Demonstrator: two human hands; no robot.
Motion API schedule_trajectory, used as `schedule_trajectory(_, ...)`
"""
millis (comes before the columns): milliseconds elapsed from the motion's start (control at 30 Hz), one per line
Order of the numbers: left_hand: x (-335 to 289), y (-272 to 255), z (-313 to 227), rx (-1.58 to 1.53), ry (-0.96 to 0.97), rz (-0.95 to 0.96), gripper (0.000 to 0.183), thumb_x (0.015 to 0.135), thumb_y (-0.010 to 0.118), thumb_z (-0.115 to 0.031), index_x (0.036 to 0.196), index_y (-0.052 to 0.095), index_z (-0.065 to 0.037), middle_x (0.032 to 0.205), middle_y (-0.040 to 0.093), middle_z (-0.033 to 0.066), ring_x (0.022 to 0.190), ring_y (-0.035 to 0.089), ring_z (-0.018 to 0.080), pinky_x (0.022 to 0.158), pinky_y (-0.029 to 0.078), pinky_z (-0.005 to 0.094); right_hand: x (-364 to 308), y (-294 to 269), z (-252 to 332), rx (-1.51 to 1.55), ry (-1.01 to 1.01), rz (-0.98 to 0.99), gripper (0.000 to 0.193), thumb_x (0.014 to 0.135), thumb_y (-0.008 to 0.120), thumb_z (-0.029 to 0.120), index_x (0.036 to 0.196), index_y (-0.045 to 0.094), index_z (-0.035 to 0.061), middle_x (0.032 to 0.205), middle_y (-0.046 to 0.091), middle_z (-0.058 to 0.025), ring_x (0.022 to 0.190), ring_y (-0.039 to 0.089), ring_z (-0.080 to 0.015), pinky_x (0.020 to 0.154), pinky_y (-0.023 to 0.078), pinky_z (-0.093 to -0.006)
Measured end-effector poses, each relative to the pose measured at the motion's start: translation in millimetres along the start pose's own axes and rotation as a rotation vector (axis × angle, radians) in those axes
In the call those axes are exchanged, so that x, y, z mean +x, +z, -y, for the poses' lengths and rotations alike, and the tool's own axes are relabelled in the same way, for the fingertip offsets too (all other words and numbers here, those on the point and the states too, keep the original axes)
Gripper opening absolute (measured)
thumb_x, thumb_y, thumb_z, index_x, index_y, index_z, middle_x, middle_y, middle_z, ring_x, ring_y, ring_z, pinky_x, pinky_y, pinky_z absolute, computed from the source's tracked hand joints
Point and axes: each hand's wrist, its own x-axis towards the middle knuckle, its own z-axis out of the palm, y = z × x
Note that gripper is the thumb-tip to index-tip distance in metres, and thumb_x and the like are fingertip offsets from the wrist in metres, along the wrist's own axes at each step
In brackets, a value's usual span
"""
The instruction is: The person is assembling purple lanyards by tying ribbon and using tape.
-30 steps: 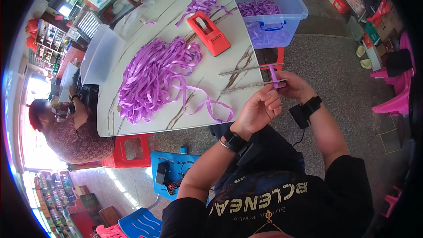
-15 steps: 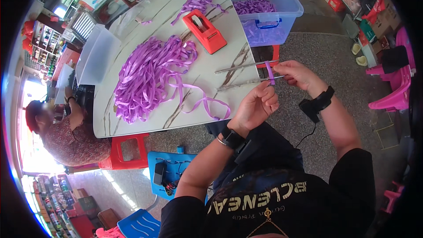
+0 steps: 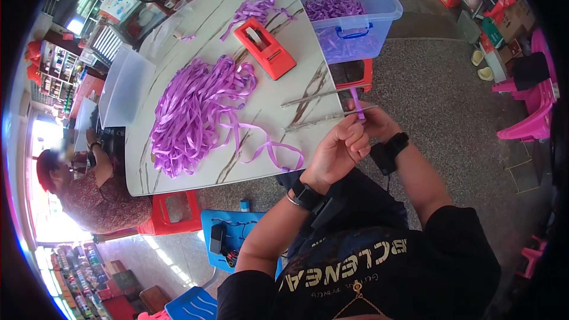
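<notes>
purple strip (image 3: 357, 104): across two metal rods (image 3: 314, 98), just past right edge of surface (image 3: 269, 93)
left hand (image 3: 339, 151): curled narrow at strip's lower end; grip, i cannot tell
right hand (image 3: 380, 123): partly hidden; hold, i cannot tell

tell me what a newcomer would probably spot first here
Probably the big purple ribbon heap on the marbled table, with a bright red tape dispenser to its upper right. Beyond the table's right edge, a clear bin holds more purple pieces. By that edge, the left hand and right hand are close together at a purple strip crossing thin rods.
</notes>
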Motion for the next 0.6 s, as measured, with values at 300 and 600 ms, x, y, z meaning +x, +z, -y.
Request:
schedule_trajectory(300, -1.5, 8.2, 0.2, -0.018, 0.009, -0.067, 0.011, 0.079, 0.044, -0.007, 0.090, 0.043, -0.005, 0.064, 0.032, -0.0027, 0.059, 0.034, 0.0086, 0.064, 0.035, 0.0230, 13.8, -2.7, -12.0, 0.183, 0.018, 0.270, 0.013, 0.089, 0.051, 0.022, 0.090, 0.048, 0.0088, 0.065, 0.053, 0.0003, 0.052, 0.049, -0.0050, 0.044, 0.037, -0.0157)
schedule_trajectory(600, -1.2, 6.5, 1.9, -0.035, 0.019, -0.035, 0.008, 0.079, 0.045, -0.006, 0.083, 0.039, -0.010, 0.063, 0.033, -0.0023, 0.060, 0.036, 0.0095, 0.065, 0.036, 0.0244, -12.5, 17.1, 26.3, -0.545, -0.104, -0.213, 0.028, 0.086, 0.054, 0.038, 0.088, 0.060, 0.0105, 0.075, 0.055, 0.0039, 0.067, 0.050, -0.0044, 0.052, 0.038, -0.0211)
